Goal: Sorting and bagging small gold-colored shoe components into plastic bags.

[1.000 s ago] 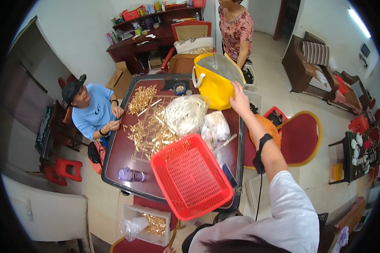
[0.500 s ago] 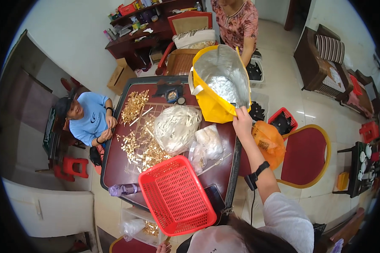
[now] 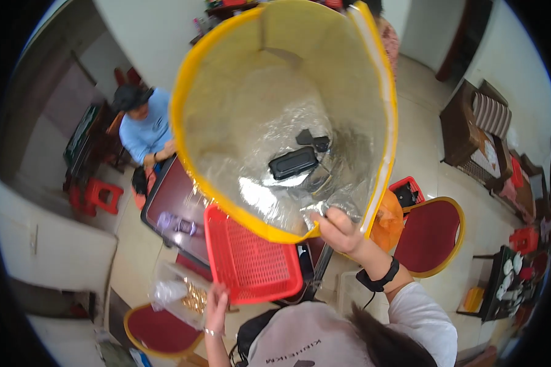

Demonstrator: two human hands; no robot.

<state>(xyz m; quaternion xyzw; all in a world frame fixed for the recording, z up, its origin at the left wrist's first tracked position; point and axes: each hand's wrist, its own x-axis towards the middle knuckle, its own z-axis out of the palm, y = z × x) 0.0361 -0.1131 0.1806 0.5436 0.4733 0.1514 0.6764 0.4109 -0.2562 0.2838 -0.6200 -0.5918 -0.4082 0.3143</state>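
Note:
A large yellow bag (image 3: 182, 147) with a silver foil lining is raised in front of me, its wide mouth tilted toward me. My right hand (image 3: 339, 231) is closed around its near rim. Inside, at the bottom, lies a black oblong case (image 3: 293, 163) with a small black piece (image 3: 313, 140) and a thin cord beside it. My left hand (image 3: 215, 306) is at the near left corner of a red slotted plastic basket (image 3: 257, 263), fingers slightly apart; whether it touches the rim is unclear. The bag hides most of the table.
On the dark red table (image 3: 177, 189) lies a purple bottle (image 3: 179, 224). A bin with gold-coloured pieces (image 3: 194, 298) stands below, by a red chair (image 3: 162, 330). Another red chair (image 3: 431, 235) and an orange bag (image 3: 389, 219) are at right. A person in blue (image 3: 146, 125) sits across.
The yellow bag has come up and nearer, tipping so its contents show. My right hand keeps its rim. My left hand has risen from the lower edge to the basket's corner.

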